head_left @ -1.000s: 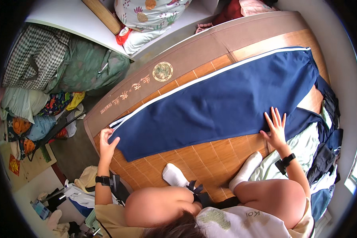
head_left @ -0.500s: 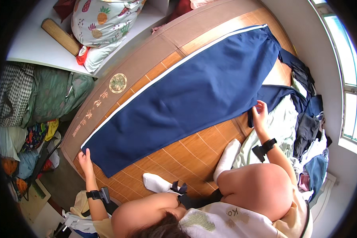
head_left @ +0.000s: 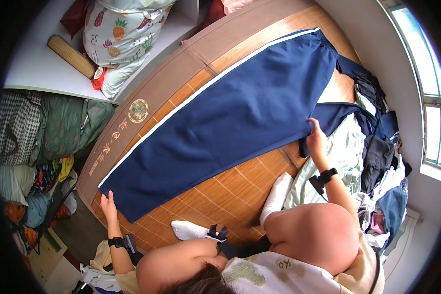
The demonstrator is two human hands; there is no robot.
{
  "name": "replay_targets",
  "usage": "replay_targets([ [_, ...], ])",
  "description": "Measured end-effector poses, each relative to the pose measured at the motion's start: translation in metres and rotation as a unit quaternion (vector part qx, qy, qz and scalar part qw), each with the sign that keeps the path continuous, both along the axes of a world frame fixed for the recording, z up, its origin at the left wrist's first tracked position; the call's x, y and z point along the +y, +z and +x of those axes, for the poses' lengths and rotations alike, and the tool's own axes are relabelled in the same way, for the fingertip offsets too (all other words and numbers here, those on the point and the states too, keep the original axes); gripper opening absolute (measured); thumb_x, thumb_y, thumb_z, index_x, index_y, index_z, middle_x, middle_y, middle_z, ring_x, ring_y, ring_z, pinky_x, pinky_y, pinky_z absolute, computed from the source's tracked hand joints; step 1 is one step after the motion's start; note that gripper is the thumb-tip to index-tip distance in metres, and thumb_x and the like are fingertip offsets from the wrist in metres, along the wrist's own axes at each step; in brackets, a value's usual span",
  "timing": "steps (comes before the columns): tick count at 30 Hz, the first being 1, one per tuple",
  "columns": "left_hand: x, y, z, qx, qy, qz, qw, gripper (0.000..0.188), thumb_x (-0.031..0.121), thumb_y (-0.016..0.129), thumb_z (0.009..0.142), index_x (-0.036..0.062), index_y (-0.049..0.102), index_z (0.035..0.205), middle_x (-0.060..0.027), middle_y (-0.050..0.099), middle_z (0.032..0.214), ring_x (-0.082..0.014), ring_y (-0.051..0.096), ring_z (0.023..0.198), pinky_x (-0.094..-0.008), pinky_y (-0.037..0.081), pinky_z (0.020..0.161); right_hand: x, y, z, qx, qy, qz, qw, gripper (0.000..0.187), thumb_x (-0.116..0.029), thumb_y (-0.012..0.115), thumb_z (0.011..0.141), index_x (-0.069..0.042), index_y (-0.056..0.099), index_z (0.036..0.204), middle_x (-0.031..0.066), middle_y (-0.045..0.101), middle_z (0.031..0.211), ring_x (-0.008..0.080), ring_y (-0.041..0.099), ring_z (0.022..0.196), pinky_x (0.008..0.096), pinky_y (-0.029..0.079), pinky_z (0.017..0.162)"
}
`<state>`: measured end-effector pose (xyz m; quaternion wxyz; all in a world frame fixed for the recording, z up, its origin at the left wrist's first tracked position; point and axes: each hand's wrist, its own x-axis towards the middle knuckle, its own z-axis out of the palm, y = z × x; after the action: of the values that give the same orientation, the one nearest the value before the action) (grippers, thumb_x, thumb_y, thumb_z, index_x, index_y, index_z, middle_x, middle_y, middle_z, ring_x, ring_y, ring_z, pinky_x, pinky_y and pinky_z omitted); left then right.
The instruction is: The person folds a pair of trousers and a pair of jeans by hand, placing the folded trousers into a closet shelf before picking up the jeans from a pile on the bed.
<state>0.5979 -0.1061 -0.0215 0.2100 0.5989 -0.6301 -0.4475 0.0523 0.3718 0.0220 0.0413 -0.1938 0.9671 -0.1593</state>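
A pair of navy blue trousers (head_left: pixel 215 117) with a white side stripe lies folded lengthwise, one leg over the other. The waistband points to the far right and the hem to the near left. My left hand (head_left: pixel 109 208) is at the hem, its thumb over the cloth and the fingers pinched at the edge. On the near edge, close to the crotch, my right hand (head_left: pixel 317 144) pinches the fabric between thumb and fingers. Part of the dark blue cloth shows beyond the right hand, running toward the clothes pile.
The trousers rest on a brown-bordered bamboo-look mat (head_left: pixel 220 183). To the right, a heap of clothes (head_left: pixel 377 152) lies along the wall below a window. A white shelf (head_left: pixel 29 63) holds a fruit-patterned bag (head_left: pixel 125 36). Bags and clothes fill the left side. My socked feet (head_left: pixel 191 229) are near the trousers.
The view has shifted slightly. My left hand sits a little further along the hem from the striped corner. My right hand has moved slightly up at the near edge. The trousers lie much the same.
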Motion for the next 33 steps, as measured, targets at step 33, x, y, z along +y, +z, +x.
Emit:
replay_targets([
  [33, 0.038, 0.051, -0.028, 0.02, 0.019, 0.12, 0.992, 0.043, 0.017, 0.063, 0.085, -0.0017, 0.049, 0.122, -0.0084, 0.054, 0.118, -0.0178, 0.052, 0.104, -0.0282, 0.039, 0.091, -0.071, 0.035, 0.033, 0.042, 0.192, -0.103, 0.975, 0.029, 0.001, 0.058, 0.075, -0.006, 0.053, 0.103, 0.0129, 0.053, 0.107, 0.0323, 0.049, 0.103, 0.0388, 0.039, 0.089],
])
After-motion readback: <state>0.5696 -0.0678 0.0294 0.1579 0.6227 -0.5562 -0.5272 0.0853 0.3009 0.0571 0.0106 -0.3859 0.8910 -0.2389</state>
